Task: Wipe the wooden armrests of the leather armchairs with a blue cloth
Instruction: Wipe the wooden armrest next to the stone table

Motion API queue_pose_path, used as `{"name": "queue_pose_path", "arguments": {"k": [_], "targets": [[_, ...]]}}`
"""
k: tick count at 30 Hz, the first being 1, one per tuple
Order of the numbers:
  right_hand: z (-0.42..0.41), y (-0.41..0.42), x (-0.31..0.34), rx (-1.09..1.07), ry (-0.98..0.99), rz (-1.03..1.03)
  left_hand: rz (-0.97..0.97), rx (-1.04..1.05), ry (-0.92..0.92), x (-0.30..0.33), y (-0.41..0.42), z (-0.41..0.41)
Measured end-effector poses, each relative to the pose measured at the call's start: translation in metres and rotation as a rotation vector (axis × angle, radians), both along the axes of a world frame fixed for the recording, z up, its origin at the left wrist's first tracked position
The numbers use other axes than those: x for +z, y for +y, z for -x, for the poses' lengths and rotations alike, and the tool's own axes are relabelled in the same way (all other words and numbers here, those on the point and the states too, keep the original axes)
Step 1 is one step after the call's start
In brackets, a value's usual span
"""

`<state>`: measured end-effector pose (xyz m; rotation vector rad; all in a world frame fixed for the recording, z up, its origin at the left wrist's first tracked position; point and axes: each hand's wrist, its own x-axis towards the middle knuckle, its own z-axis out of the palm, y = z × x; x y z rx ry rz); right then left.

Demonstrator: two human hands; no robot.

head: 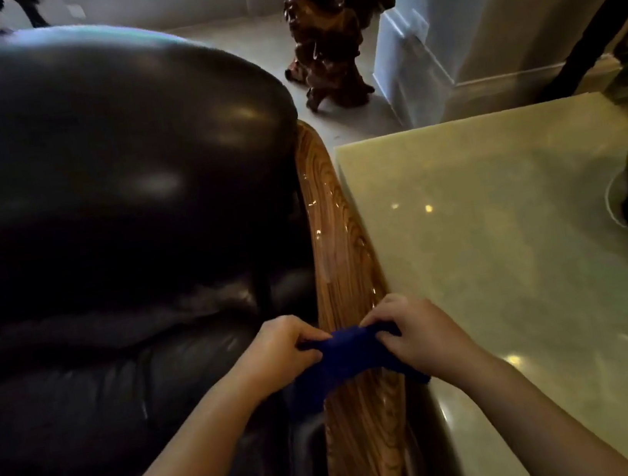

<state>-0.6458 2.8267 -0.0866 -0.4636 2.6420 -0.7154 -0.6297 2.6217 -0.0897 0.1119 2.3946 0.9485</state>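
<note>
While both hands bunch the blue cloth (351,353) over the wooden armrest (338,234), it's drawn taut across the rail's width, prob. so it wraps the curved top and both edges in one pass. Left hand (280,353) sits on the seat-side edge of the armrest, fingers curled shut on that end of the cloth; right hand (414,334) is on the outer edge, fingers pinched closed on the other end, w/ a tail of cloth hanging down by the wrist. Cloth touches the wood about midway along the part of the rail that shows, nearer the person than the chair back. The leather armchair (95,187) bulges right up against the rail's inner edge, and the pale stone-topped table (505,231) stands just beside the outer edge, so there's little room either side, which likely explains the two-hand straddle rather than a flat one-hand sweep. Gloss runs along the rail's far half, but can't tell if that's damp or just varnish. Next move, I'd guess, is sliding the cloth lengthwise along the rail, keeping tension even. A dark carved wood figure (327,30) stands on the floor beyond, well apart.
</note>
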Motion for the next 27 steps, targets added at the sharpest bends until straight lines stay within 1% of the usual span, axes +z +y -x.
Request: {"name": "queue_pose_path", "arguments": {"k": [3, 4, 7, 9, 12, 13, 15, 17, 18, 20, 23, 25, 27], "targets": [[0.004, -0.003, -0.021, 0.018, 0.166, -0.005, 0.091, -0.011, 0.115, -0.022, 0.003, 0.015], [0.006, -0.003, -0.029, 0.028, 0.186, -0.032, 0.122, -0.025, 0.147, -0.03, 0.005, 0.019], [0.006, 0.0, -0.069, 0.023, 0.118, -0.16, 0.096, 0.004, 0.177, -0.069, 0.011, 0.022], [0.002, 0.006, -0.093, -0.08, 0.142, -0.156, 0.042, 0.125, 0.196, -0.096, 0.013, 0.014], [-0.009, 0.003, -0.121, -0.244, 0.313, -0.094, -0.021, 0.303, 0.312, -0.127, 0.018, -0.001], [-0.012, 0.0, -0.13, -0.272, 0.345, -0.081, -0.019, 0.338, 0.353, -0.136, 0.02, -0.004], [-0.015, -0.004, -0.142, -0.356, 0.338, -0.031, 0.019, 0.385, 0.382, -0.148, 0.024, -0.009], [-0.012, -0.004, -0.151, -0.458, 0.321, 0.02, 0.055, 0.382, 0.396, -0.158, 0.027, -0.009], [-0.009, -0.004, -0.155, -0.472, 0.335, 0.021, 0.072, 0.363, 0.417, -0.162, 0.029, -0.008], [-0.005, -0.005, -0.162, -0.439, 0.375, 0.024, 0.102, 0.292, 0.451, -0.168, 0.034, -0.003], [0.002, -0.008, -0.168, -0.436, 0.435, 0.086, 0.106, 0.194, 0.436, -0.177, 0.046, 0.004], [0.012, -0.01, -0.166, -0.451, 0.492, 0.109, 0.131, 0.188, 0.413, -0.183, 0.052, 0.01], [0.022, -0.011, -0.164, -0.496, 0.555, 0.112, 0.169, 0.225, 0.418, -0.184, 0.055, 0.016]]}}
